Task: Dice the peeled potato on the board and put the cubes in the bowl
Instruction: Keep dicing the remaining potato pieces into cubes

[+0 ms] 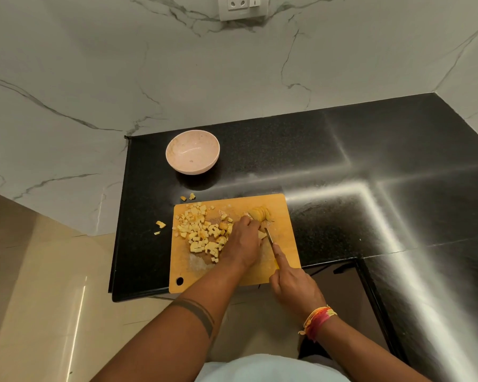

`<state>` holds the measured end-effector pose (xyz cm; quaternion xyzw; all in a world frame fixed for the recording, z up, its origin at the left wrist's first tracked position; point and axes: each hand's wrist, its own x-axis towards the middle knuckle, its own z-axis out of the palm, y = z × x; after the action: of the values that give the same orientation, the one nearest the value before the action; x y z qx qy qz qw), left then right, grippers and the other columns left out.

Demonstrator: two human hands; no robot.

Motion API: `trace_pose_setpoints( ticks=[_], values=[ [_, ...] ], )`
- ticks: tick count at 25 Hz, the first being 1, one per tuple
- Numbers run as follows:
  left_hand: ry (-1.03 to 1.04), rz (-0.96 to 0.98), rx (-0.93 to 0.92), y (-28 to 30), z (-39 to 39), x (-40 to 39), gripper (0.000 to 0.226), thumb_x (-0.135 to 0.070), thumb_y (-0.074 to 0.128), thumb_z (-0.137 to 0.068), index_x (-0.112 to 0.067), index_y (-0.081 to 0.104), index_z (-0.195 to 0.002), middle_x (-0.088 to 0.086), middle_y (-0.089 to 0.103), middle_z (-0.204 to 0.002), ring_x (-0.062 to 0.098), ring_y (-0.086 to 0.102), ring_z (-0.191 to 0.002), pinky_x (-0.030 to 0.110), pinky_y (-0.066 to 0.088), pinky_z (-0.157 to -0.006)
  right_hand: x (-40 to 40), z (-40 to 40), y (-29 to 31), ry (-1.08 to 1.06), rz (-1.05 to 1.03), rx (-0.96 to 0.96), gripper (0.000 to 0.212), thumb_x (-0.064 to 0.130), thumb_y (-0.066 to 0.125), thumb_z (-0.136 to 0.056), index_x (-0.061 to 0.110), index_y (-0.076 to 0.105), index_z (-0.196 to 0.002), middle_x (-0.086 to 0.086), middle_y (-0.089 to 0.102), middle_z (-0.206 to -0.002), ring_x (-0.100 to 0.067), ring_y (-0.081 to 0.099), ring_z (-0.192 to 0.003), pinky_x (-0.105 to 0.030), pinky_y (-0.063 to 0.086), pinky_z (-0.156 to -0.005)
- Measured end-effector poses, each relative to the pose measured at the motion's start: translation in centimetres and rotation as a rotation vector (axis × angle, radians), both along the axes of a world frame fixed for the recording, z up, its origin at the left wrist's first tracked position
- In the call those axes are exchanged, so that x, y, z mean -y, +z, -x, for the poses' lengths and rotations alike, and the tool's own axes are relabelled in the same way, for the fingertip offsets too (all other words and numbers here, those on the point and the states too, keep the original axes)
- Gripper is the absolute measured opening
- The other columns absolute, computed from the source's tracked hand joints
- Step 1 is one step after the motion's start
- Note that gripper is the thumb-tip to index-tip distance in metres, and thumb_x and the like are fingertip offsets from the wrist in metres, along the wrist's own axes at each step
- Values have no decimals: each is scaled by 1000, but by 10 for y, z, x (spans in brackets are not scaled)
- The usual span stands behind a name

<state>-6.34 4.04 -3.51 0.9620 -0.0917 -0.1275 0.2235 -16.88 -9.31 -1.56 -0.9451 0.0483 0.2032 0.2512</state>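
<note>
Black speckled stone is forming the L-shaped counter [342, 150], which is meeting a white marble wall [122, 64] carrying a switch plate [243, 6] at the top edge. On the counter's near left part an orange cutting board [284, 244] is lying flat, its hanging hole at the near left corner. Behind the board, well apart from it, a pale pink bowl [193, 151] is standing upright with no cubes showing inside.

Across the board's left half a heap of potato cubes [202, 232] is spreading out, and a fan of potato slices [261, 212] is leaning together near the far edge. A few stray pieces [160, 224] are lying on the counter off the board's left and far-left edges.

Over the board's middle, the left hand [243, 244] is pressing down with curled fingers on a potato piece [262, 234], covering most of it. Just beside it, the right hand [295, 285] is closing around the handle of a knife [269, 238], forefinger lying along the spine, the blade touching the potato piece beside the left fingers. A band of coloured threads [316, 319] is circling the right wrist.
</note>
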Motion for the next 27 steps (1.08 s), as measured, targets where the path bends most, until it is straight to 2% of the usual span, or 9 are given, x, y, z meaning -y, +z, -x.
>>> trace_pose_setpoints(
  ticks=[4, 8, 13, 21, 27],
  values=[
    [-49, 57, 32, -6, -2, -14, 40, -19, 64, -97, -19, 56, -137, 1, 50, -131, 22, 45, -124, 37, 44, -104, 2, 0, -5, -17, -5, 1, 75, 29, 37, -100, 37, -6, -162, 3, 56, -66, -20, 54, -56, -36, 40, -53],
    [-13, 51, 32, -8, 3, -15, 46, -25, 66, -97, -18, 53, -141, 2, 47, -130, 20, 46, -122, 33, 44, -104, 1, 2, -5, 12, -12, 12, 75, 29, 37, -102, 35, -8, -162, 5, 54, -64, -17, 53, -55, -34, 39, -50],
    [19, 76, 14, -6, 2, -13, 43, -22, 64, -97, -18, 57, -140, 2, 47, -128, 20, 49, -120, 33, 45, -103, -1, 1, -4, 33, -26, -4, 75, 29, 37, -103, 33, -10, -162, 4, 53, -65, -17, 50, -54, -33, 35, -48],
    [20, 44, 25, -6, 4, -14, 44, -21, 60, -100, -16, 54, -144, 3, 48, -131, 21, 47, -125, 34, 43, -107, -2, 7, -2, 41, 1, 16, 73, 31, 36, -103, 35, -8, -162, 5, 53, -66, -17, 53, -57, -36, 42, -53],
    [11, -7, 55, -8, 4, -12, 36, -15, 58, -99, -15, 62, -135, 5, 52, -119, 23, 51, -113, 35, 48, -98, -12, -6, 0, 83, 43, 7, 78, 30, 37, -100, 34, -10, -161, -1, 57, -72, -21, 53, -58, -38, 46, -58]
  ],
)
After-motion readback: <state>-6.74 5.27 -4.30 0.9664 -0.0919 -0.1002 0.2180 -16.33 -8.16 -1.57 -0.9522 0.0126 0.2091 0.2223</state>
